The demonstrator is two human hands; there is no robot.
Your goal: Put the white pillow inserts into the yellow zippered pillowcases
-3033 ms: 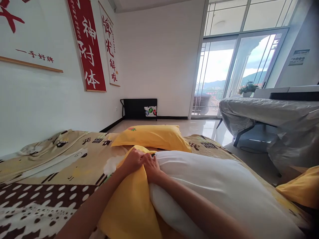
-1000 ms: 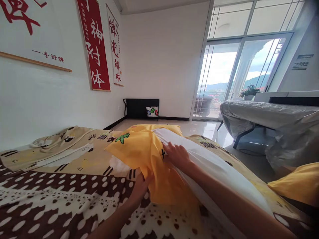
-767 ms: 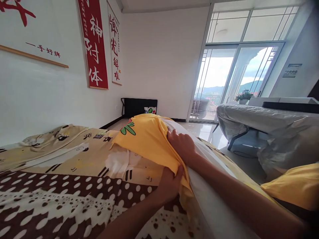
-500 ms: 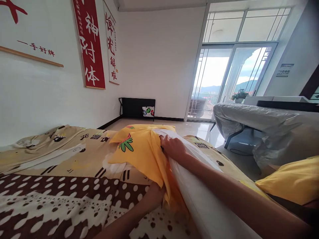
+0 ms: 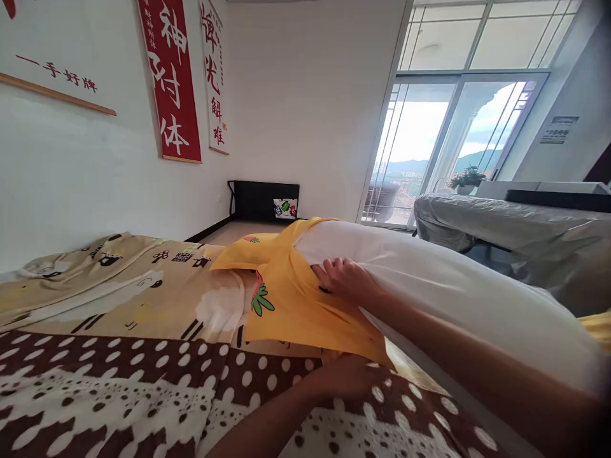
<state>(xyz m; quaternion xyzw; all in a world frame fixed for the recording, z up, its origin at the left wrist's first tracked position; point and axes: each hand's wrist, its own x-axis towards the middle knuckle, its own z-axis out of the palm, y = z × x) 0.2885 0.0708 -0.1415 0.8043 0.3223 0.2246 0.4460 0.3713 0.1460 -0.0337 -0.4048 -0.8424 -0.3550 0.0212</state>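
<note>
1. Cloth (image 5: 296, 312), bright yellow and loose, is seen in the middle of the head view, spread over a blanket (image 5: 176, 286). A green leaf shape and a bit of red are printed on it.
2. One end of a big white pillow (image 5: 458, 280) is partly covered by this cloth; the rest is left bare and is stretched off to the right.
3. The yellow cloth is pinched by the right hand (image 5: 346, 280), with its fingers curled, right where the yellow meets the white.
4. The left hand (image 5: 351, 375) is held low, at the bottom edge of the cloth. Its fingers are dim and blurred, so it cannot be told if they are spread or pressed together.
5. Behind the cloth, a second yellow pillow (image 5: 238, 254) is laid on the blanket, partly hidden.
6. Farther back, a black folded thing (image 5: 252, 200) is stood by the wall, with a small bag (image 5: 285, 208) at its front.
7. On the right, a table (image 5: 477, 216) is covered in plastic, near a glass door (image 5: 410, 146).
</note>
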